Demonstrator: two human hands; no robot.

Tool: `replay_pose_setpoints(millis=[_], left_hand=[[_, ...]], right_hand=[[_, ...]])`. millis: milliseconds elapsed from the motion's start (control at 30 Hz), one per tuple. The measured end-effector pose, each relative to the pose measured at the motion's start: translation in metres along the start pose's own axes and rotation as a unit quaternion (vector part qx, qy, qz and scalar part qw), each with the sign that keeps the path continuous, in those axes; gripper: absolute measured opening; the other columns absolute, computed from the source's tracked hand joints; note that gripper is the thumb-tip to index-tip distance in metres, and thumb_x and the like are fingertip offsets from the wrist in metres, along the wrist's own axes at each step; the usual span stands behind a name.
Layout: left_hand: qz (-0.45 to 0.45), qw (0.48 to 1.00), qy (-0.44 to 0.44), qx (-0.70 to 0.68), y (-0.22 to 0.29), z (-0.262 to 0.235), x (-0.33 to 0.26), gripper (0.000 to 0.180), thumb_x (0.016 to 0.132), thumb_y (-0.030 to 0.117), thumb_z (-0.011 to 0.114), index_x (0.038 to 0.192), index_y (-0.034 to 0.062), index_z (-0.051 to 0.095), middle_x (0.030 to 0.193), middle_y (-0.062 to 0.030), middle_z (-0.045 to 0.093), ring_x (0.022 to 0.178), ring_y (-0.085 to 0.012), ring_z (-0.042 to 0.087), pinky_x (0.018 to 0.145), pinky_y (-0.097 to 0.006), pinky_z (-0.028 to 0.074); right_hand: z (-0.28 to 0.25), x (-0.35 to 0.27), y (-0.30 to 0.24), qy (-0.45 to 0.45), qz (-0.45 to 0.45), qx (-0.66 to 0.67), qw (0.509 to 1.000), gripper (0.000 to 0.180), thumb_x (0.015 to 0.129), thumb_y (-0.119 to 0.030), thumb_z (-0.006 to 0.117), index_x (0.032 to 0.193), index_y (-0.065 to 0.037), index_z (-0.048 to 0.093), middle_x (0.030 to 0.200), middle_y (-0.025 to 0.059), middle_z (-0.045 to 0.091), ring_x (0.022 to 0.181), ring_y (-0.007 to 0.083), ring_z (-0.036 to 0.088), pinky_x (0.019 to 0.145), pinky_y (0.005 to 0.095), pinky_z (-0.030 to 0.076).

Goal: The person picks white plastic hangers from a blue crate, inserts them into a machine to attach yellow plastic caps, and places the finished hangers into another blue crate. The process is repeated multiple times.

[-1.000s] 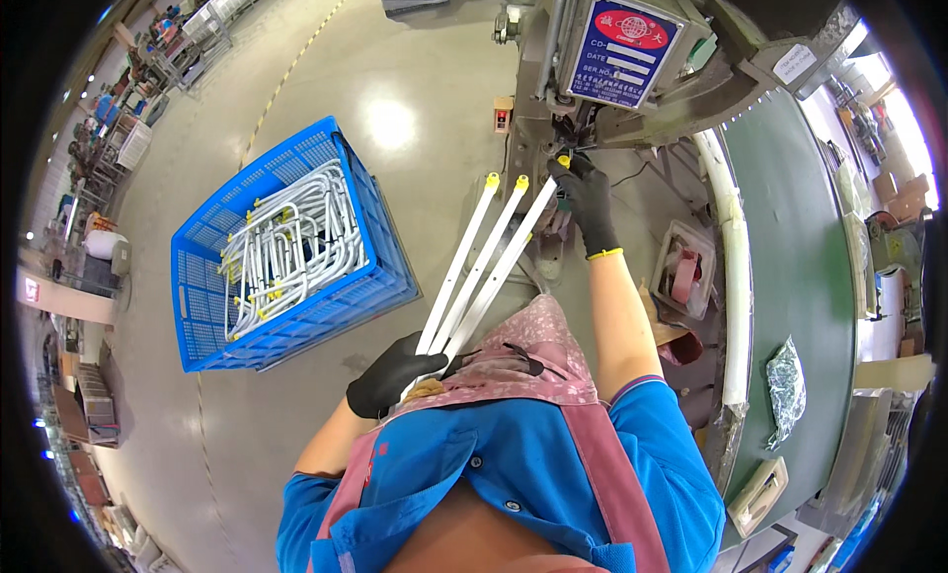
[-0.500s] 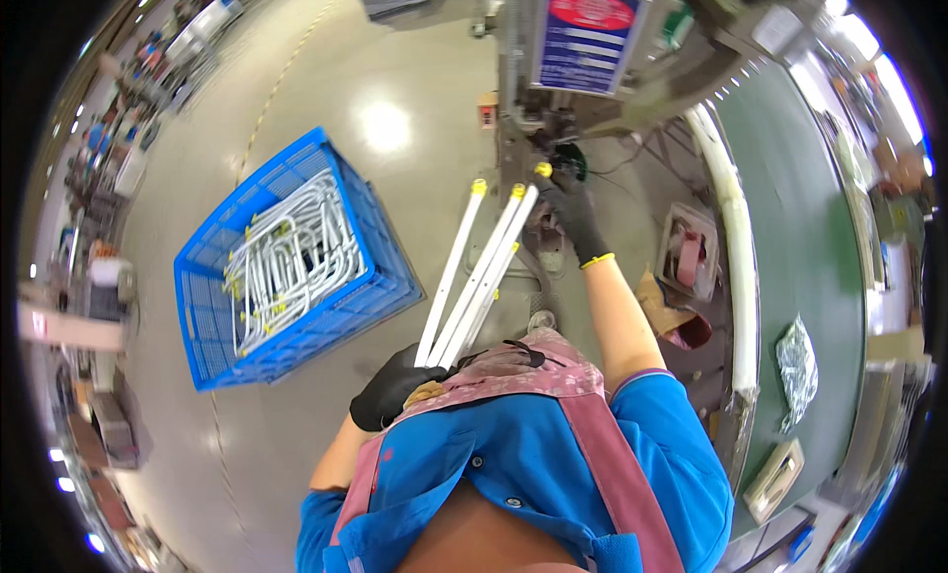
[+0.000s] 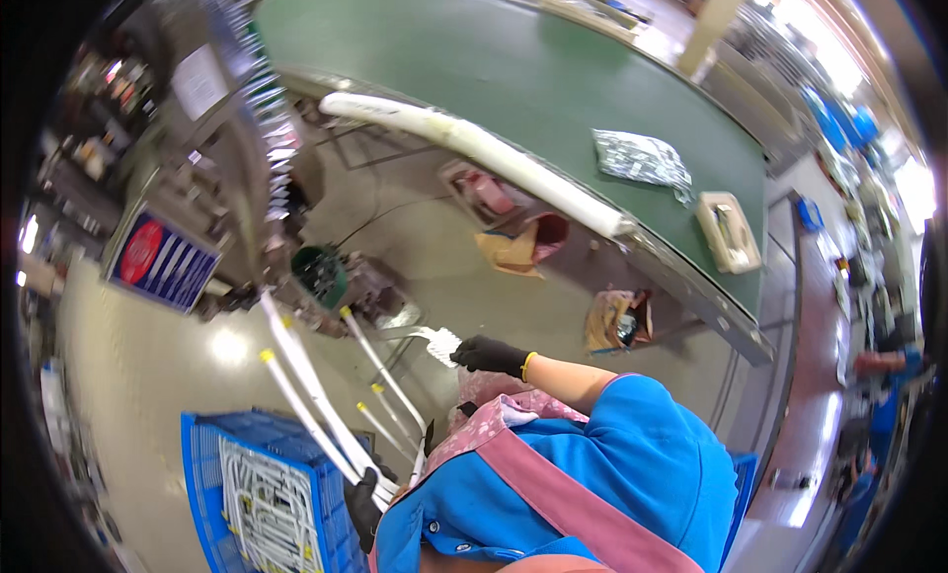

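Observation:
My left hand (image 3: 363, 502), in a dark glove, is closed round several long white tubes (image 3: 331, 430) with yellow ends. They fan up and away from my body at the lower left. My right hand (image 3: 491, 356), in a dark glove with a yellow cuff edge, is out in front of my apron with its fingers drawn together. A white ridged thing (image 3: 443, 347) shows right at its fingertips; I cannot tell whether the hand holds it or only passes over it. A blue crate (image 3: 205, 474) of bent white tubes (image 3: 267, 509) stands left of my left hand.
A machine with a blue-and-red sign (image 3: 163, 260) stands at the left, a dark green bucket (image 3: 321, 275) beside it. A green conveyor belt (image 3: 474, 64) bears a silver packet (image 3: 642, 160) and a beige tray (image 3: 729, 232). Open bags (image 3: 617, 321) and a bin (image 3: 484, 193) sit below.
My body has turned right, so the machine and crate now lie at the left. My right hand has left the tubes' upper ends and drawn back; my left hand keeps hold of them.

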State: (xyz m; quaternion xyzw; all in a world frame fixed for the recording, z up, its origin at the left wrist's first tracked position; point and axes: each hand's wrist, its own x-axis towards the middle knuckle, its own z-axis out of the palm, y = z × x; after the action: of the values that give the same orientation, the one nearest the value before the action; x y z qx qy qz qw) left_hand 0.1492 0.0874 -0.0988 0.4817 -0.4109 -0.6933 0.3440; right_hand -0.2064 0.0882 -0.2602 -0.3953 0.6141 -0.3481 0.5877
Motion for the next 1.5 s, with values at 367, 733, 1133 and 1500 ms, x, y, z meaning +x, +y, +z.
replay_pose_setpoints(millis=[367, 733, 1133, 1500], left_hand=[[0.144, 0.844, -0.193, -0.478, 0.033, 0.102, 0.074, 0.049, 0.094, 0.013, 0.05, 0.141, 0.0099, 0.034, 0.138, -0.0068, 0.046, 0.123, -0.0201, 0.047, 0.108, -0.042, 0.035], [0.171, 0.752, -0.376, -0.514, 0.05, 0.257, 0.026, 0.072, 0.091, 0.039, 0.053, 0.145, 0.0014, 0.023, 0.149, -0.0193, 0.027, 0.137, -0.0328, 0.026, 0.115, -0.047, 0.015], [0.123, 0.708, -0.392, -0.575, 0.035, 0.248, 0.008, 0.061, 0.092, 0.026, 0.055, 0.141, -0.0027, 0.032, 0.146, -0.0178, 0.034, 0.136, -0.0292, 0.03, 0.114, -0.046, 0.02], [0.109, 0.814, 0.123, -0.558, 0.022, 0.254, -0.018, 0.047, 0.098, 0.029, 0.045, 0.139, 0.0054, 0.038, 0.142, -0.0066, 0.043, 0.134, -0.0205, 0.035, 0.115, -0.039, 0.025]], right_hand=[[0.002, -0.091, -0.085, -0.297, -0.3, -0.221, 0.879, 0.03, 0.09, -0.026, 0.048, 0.084, 0.002, 0.059, 0.079, 0.0137, 0.059, 0.073, 0.0225, 0.054, 0.069, 0.0347, 0.043], [-0.041, -0.188, -0.084, -0.124, -0.045, 0.444, 0.886, 0.103, 0.068, -0.092, 0.023, 0.146, -0.025, 0.027, 0.143, 0.0073, 0.038, 0.119, 0.0312, 0.046, 0.093, 0.048, 0.039], [-0.16, -0.196, -0.056, 0.068, -0.309, 0.716, 0.622, 0.06, 0.086, -0.061, 0.048, 0.109, -0.006, 0.057, 0.103, 0.0127, 0.063, 0.098, 0.0298, 0.061, 0.092, 0.0451, 0.048], [-0.172, -0.155, -0.029, 0.029, -0.185, 0.746, 0.639, 0.049, 0.084, -0.047, 0.062, 0.098, 0.0, 0.061, 0.093, 0.0149, 0.065, 0.091, 0.031, 0.063, 0.093, 0.0453, 0.048]])
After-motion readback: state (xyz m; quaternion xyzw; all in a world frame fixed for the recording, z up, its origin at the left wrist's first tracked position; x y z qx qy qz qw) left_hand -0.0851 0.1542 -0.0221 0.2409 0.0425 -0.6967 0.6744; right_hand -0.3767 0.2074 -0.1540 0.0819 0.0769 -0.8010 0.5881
